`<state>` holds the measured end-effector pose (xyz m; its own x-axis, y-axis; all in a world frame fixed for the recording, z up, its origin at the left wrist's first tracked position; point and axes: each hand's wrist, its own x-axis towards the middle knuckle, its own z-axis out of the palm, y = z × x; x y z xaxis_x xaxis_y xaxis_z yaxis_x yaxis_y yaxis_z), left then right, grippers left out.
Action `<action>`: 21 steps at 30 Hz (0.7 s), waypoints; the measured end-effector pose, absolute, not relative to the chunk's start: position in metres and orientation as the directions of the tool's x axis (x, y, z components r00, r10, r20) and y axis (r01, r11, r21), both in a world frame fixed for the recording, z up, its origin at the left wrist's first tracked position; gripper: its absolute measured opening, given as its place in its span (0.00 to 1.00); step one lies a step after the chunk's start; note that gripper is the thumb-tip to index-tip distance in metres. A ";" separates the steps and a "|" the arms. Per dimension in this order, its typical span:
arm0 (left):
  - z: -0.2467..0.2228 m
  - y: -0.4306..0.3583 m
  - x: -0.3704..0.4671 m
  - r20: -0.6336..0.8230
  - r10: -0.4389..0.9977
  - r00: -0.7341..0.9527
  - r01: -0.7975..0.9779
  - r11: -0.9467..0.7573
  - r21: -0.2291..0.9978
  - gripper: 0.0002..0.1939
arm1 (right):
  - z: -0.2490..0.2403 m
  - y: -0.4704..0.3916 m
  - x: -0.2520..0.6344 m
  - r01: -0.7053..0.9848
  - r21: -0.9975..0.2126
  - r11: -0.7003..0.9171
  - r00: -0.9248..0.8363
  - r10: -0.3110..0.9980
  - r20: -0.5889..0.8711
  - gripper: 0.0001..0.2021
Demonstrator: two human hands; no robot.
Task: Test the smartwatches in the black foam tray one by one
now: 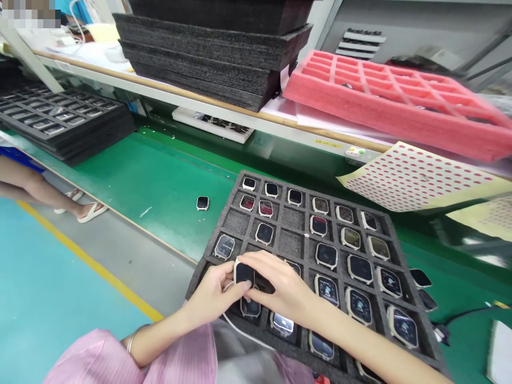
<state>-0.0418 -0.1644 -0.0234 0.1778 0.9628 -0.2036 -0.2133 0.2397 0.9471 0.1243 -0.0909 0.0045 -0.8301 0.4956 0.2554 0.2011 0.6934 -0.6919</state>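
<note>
Between my two hands is a smartwatch case (244, 273) with a dark screen and a pale frame. My left hand (218, 288) grips it from the left, thumb against its lower front. My right hand (280, 280) closes over its top and right side. Both hands are above a dark grey foam tray (294, 216), whose compartments hold several watch cases, some with lit screens, and a few bare pockets. A white cable (248, 336) runs below my hands; where it ends is hidden. One more watch case (202, 203) lies on the green bench left of the tray.
Stacked black foam trays (200, 58) and a pink foam tray (384, 101) sit on the shelf above. More filled trays (64, 120) stand at the left. A sticker sheet (424, 176) hangs from the shelf. Another person's legs (44, 186) show at the left.
</note>
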 end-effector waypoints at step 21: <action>-0.025 -0.168 -0.047 -0.173 0.950 0.258 -0.197 0.227 0.954 0.12 | 0.007 -0.099 0.126 0.221 -0.734 0.642 -0.801 0.549 0.239 0.21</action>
